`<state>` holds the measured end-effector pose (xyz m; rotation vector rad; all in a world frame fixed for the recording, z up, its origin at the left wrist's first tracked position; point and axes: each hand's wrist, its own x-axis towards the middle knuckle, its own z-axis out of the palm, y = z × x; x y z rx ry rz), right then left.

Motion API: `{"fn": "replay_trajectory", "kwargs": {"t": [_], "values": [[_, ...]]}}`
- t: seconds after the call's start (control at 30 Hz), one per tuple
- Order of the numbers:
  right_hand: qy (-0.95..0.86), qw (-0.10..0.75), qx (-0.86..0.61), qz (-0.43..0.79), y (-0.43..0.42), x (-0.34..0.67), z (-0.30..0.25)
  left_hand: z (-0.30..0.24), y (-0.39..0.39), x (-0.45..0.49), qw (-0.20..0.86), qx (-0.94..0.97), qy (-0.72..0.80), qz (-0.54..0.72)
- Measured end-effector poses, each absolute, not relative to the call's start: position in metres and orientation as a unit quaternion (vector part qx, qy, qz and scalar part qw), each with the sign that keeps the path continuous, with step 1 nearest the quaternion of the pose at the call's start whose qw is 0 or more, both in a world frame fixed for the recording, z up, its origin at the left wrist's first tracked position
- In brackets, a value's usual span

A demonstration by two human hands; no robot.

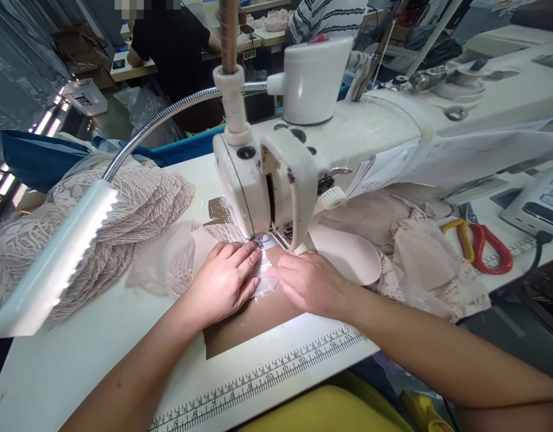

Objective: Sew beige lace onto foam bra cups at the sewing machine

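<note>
Beige lace fabric [264, 277] lies under the presser foot of a white sewing machine [285, 180], lit brightly at the needle. My left hand [225, 279] rests flat on the lace just left of the foot, its fingers stretched toward the needle. On the other side, my right hand [315, 282] is closed with its fingertips pinched at the right edge of the lace. A smooth beige piece, perhaps a moulded cup [348, 252], sits behind the right hand. A brown panel [247, 327] is under both hands; the stitch point is partly hidden.
Stacked lace pieces [137, 198] lie at the left, behind a lamp [56, 258] on a bendy metal neck. More lace [423, 264] and red-and-yellow-handled scissors [486, 246] are at the right. A printed ruler [267, 375] runs along the front edge. Two people sit at tables behind.
</note>
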<state>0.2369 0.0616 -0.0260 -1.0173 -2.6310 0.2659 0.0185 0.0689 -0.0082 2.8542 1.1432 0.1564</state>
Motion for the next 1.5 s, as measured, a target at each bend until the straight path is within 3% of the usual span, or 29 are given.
{"fn": "replay_trajectory", "kwargs": {"t": [0.5, 0.97, 1.23, 1.37, 1.5], "values": [[-0.911, 0.126, -0.385, 0.077, 0.065, 0.228, -0.022, -0.013, 0.070, 0.017, -0.015, 0.914, 0.401, 0.058], [-0.909, 0.131, -0.383, 0.097, 0.066, 0.225, -0.018, -0.024, 0.069, 0.005, 0.020, 0.864, 0.480, 0.150], [-0.904, 0.017, -0.411, 0.116, 0.036, 0.258, 0.025, -0.021, 0.065, 0.001, 0.014, 0.833, 0.522, 0.184], [-0.878, -0.062, -0.469, 0.072, 0.020, 0.279, 0.019, -0.020, 0.065, 0.000, 0.012, 0.820, 0.535, 0.205], [-0.875, -0.088, -0.473, 0.040, 0.016, 0.286, 0.003, -0.023, 0.070, -0.004, 0.032, 0.804, 0.551, 0.222]]}}
